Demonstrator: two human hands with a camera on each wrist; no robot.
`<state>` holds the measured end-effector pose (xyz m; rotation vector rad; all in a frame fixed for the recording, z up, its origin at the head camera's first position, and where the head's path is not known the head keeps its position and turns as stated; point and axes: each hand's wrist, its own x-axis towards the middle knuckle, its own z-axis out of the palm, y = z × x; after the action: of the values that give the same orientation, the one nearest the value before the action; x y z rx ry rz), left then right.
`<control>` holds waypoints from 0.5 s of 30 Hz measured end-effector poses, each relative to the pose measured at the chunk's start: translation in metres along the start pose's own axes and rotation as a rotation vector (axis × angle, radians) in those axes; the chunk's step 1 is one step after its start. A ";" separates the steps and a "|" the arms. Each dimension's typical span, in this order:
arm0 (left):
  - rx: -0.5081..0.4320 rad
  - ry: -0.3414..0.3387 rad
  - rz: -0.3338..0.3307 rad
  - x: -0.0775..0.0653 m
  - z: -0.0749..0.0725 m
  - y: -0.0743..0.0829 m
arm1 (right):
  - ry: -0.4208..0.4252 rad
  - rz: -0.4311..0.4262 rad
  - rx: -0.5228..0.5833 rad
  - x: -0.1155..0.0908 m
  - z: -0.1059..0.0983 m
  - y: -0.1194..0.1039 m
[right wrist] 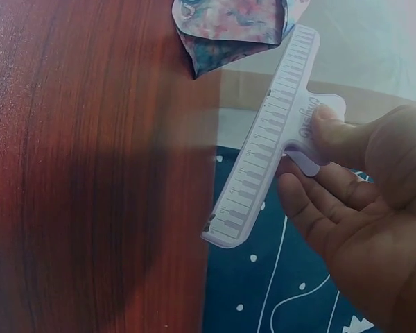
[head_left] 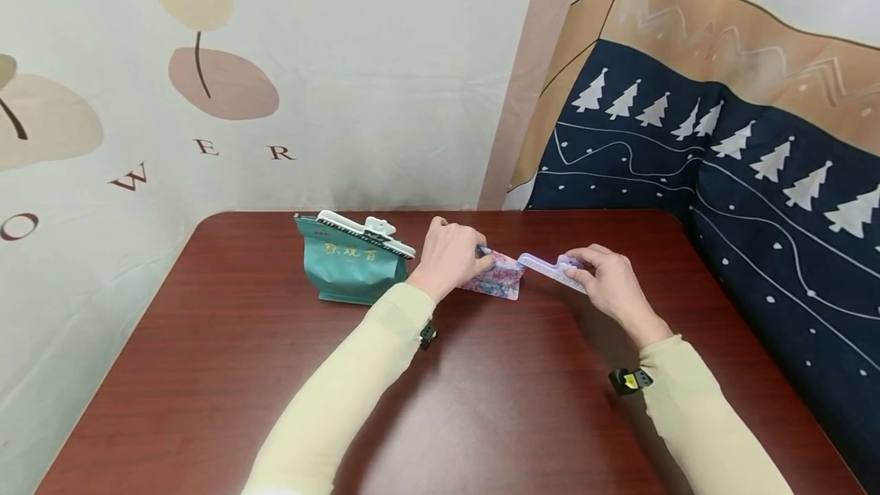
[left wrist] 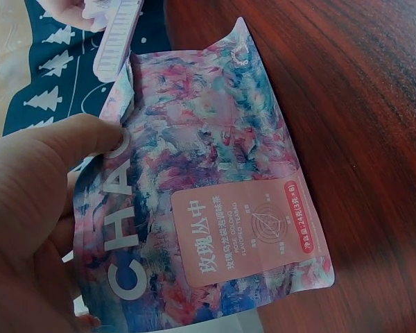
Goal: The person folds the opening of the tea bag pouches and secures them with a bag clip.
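Observation:
My left hand [head_left: 450, 254] pinches the top edge of a pink-and-blue tea bag pouch [left wrist: 208, 132], thumb on the printed front and fingers behind. The pouch stands on the table, its pale label [left wrist: 239, 232] facing the left wrist camera. In my right hand [head_left: 608, 281] is a lilac sealing clip [right wrist: 263, 152] with a piano-key print, its handle held between thumb and fingers. The clip's far end overlaps the pouch's top corner in the head view and comes close to it in both wrist views.
Left of the pouch stands a green bag [head_left: 354, 266] with a white-and-black clip [head_left: 364, 234] across its top. The dark red wooden table [head_left: 522, 403] meets a pale printed cloth [head_left: 385, 98] behind and a navy tree-patterned cloth [head_left: 756, 197] at right.

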<state>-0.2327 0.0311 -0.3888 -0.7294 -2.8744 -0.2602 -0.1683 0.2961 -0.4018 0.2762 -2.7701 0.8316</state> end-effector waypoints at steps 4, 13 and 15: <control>0.045 0.007 0.004 0.001 0.001 0.003 | 0.013 -0.003 -0.010 0.000 0.001 0.001; 0.067 -0.002 -0.005 0.003 0.002 0.006 | -0.022 0.031 -0.010 -0.001 -0.001 -0.001; 0.069 0.000 -0.005 0.003 0.002 0.006 | -0.027 0.041 -0.012 -0.001 -0.002 -0.002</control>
<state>-0.2320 0.0381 -0.3893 -0.7106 -2.8699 -0.1608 -0.1663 0.2958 -0.3995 0.2303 -2.8139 0.8266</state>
